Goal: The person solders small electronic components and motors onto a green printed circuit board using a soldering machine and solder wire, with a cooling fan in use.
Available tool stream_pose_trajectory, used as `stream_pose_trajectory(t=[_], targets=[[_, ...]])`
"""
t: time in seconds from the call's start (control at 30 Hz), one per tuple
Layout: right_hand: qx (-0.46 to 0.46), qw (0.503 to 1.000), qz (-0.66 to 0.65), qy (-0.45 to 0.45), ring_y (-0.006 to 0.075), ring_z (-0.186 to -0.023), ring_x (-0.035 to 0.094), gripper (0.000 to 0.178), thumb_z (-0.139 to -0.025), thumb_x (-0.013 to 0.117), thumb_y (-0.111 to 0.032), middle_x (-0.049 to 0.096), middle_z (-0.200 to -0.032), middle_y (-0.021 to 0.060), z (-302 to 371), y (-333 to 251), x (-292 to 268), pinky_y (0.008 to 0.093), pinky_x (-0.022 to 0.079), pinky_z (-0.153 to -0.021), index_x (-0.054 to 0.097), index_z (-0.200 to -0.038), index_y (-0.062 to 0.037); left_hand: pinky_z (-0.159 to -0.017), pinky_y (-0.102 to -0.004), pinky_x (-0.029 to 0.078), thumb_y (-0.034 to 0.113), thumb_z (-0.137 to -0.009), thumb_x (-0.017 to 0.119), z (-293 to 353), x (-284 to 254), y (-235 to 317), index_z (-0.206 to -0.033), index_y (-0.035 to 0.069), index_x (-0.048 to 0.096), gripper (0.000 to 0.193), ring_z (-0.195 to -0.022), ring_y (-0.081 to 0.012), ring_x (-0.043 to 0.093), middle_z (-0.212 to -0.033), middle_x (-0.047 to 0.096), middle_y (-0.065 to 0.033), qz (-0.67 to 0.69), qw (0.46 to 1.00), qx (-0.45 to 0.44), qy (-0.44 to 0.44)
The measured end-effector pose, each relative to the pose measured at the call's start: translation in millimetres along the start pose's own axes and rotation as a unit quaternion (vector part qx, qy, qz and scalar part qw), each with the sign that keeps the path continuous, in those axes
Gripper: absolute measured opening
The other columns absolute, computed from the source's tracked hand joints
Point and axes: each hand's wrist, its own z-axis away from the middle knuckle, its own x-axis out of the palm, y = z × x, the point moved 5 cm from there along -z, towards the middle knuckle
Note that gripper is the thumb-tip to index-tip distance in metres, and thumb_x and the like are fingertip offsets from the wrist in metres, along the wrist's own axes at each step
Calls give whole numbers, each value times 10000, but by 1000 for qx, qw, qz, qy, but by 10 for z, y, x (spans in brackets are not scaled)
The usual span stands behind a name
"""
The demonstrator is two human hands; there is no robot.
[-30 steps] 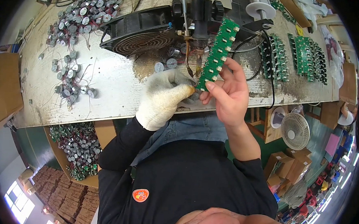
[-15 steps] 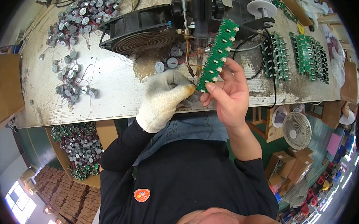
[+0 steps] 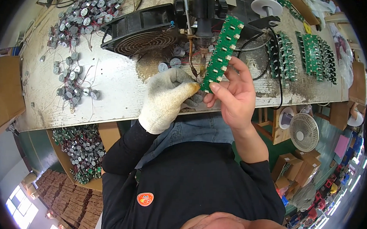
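White worktable (image 3: 118, 86) covered at left with piled round metal parts (image 3: 91, 12); black fan (image 3: 140, 31) placed beyond hands; green circuit board (image 3: 222, 54) held tilted beside upright black-bodied tool (image 3: 204, 26), lower end pinched between thumb and fingers of bare right hand (image 3: 236, 94); gloved left hand (image 3: 166, 95) curled at same end, fingertips partly hidden, grip cannot be told; further boards (image 3: 313, 57) laid in rows at right.

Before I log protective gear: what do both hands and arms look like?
The left hand wears an off-white knitted glove, stained brownish at the thumb, meeting a snug black fabric sleeve. The right hand is bare, a loose black sleeve ending near the elbow.
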Motion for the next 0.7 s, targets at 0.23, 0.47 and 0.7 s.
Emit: stream_pose_trajectory(t=[0.23, 0.47, 0.7], targets=[[0, 1000, -2, -1, 185, -690, 663, 554, -841, 554, 117, 543, -1153, 177, 17, 55, -15, 251, 541, -527, 330, -1332, -8, -580, -231, 477, 101, -846, 640, -8, -22, -59, -859, -26, 613, 130, -658, -93, 592, -757, 627, -55, 15, 1000, -4, 6], [2, 1000, 2, 4, 187, -688, 661, 557, -842, 555, 115, 541, -1151, 176, 36, 63, -21, 253, 542, -530, 332, -1334, -15, -598, -233, 479, 101, -853, 624, -13, -39, -73, -868, -17, 606, 120, -678, -92, 589, -776, 624, -48, -16, 1000, -3, -9], [42, 999, -3, 11, 212, -631, 648, 627, -809, 558, 123, 535, -1176, 217, 132, 58, -131, 260, 521, -465, 318, -1372, -18, -620, -227, 471, 88, -822, 635, 281, -175, 1, -997, -55, 597, 230, -704, -87, 580, -847, 630, -67, -176, 983, 45, 31]])
